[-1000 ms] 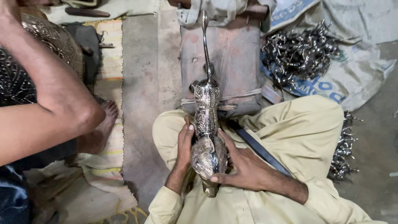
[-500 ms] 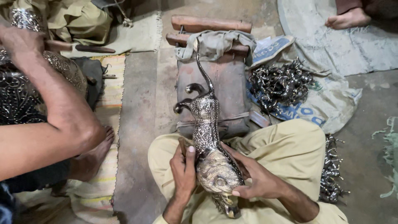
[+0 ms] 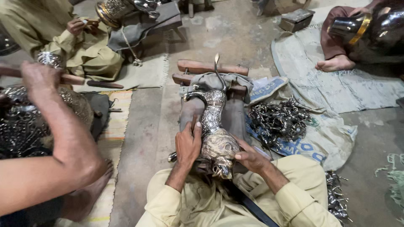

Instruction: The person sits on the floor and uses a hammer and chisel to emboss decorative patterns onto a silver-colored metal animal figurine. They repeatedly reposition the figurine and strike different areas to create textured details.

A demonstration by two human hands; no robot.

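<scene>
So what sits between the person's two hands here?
In the head view, the engraved metal animal figure lies between the left hand and right hand, both touching it.

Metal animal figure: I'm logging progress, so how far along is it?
Done: fine patterning already covers the metal animal figure along neck and body. In hand: the left hand presses its side and the right hand holds its head, on the padded bench. Left: unclear; the pile of small metal pieces beside the bench lies untouched.

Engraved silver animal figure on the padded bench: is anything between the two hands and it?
Nothing visible: the left hand presses on the engraved silver animal-shaped metal figure, and the right hand cradles its head end directly.
</scene>
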